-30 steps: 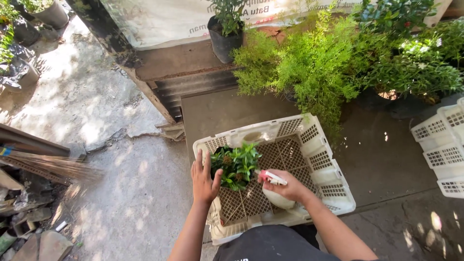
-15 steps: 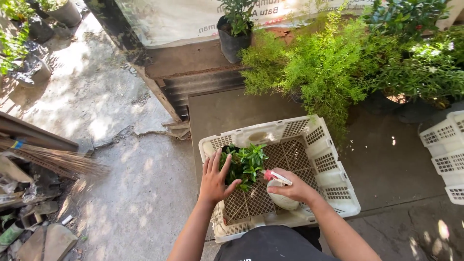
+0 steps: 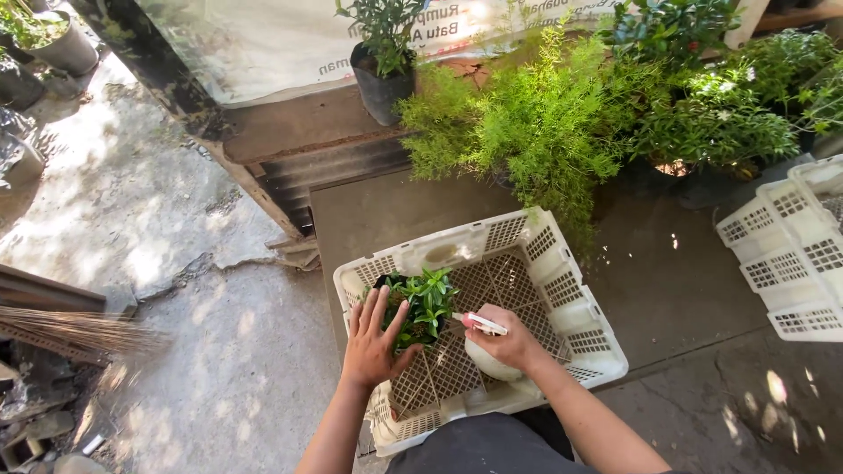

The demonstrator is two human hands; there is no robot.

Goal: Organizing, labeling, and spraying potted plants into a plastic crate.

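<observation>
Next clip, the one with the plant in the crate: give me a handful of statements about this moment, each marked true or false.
1. The left hand rests open against the small potted plant. True.
2. The right hand is empty. False: it grips a white spray bottle, nozzle toward the plant.
3. The small potted plant sits inside the white plastic crate. True.
4. The crate is packed full of pots. False: only this one plant shows in it.
5. A second white crate lies to the right. True.
</observation>
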